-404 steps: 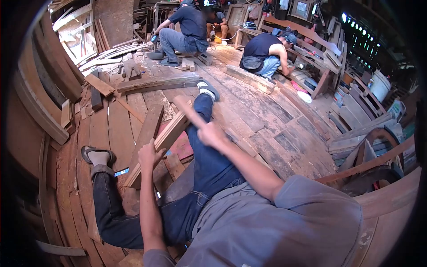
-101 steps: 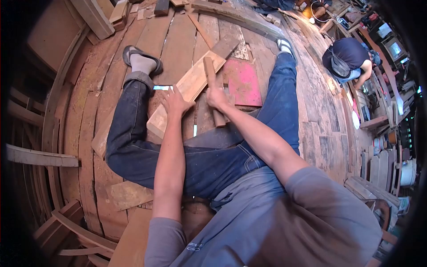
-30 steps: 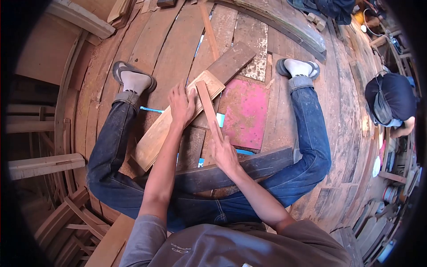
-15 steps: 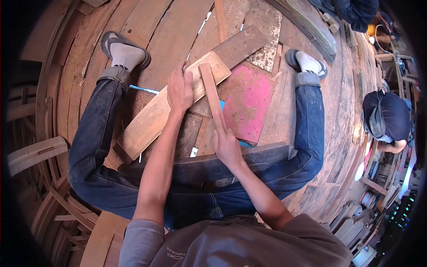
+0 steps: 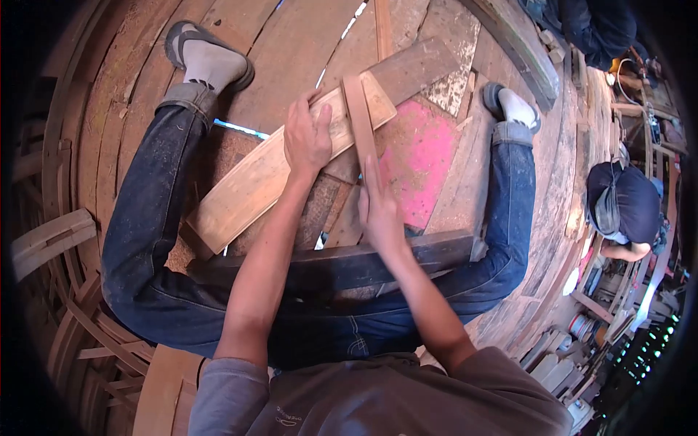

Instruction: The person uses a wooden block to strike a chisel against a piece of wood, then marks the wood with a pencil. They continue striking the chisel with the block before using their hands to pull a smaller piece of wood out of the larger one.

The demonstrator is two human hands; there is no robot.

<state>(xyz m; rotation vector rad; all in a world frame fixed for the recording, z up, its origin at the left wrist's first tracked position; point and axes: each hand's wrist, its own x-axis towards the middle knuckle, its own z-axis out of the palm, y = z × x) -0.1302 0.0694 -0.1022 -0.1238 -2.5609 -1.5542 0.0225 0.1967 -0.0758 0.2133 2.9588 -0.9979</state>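
Observation:
A pale wooden panel (image 5: 243,192) with a stepped edge lies slanted between my legs, on top of a darker plank (image 5: 425,69). My left hand (image 5: 307,139) grips the panel near its middle, with the fingers over its far edge and the thumb on top. In my right hand (image 5: 382,211) is the near end of a long narrow wooden strip (image 5: 358,109). The strip crosses the panel near its upper right end, and its underside is hidden. Nearer my body, a dark wooden beam (image 5: 349,267) lies across between my knees.
A pink dusty board (image 5: 413,163) lies on the plank floor right of the panel. Curved wooden pieces (image 5: 54,240) are stacked at left. A bent-over person (image 5: 624,203) is at the right, among wood scraps, and another person's dark clothing (image 5: 596,29) shows at upper right.
My right hand and the strip have moved away from my body, sliding up along the panel's end. The left hand stays on the panel. The whole view has shifted slightly.

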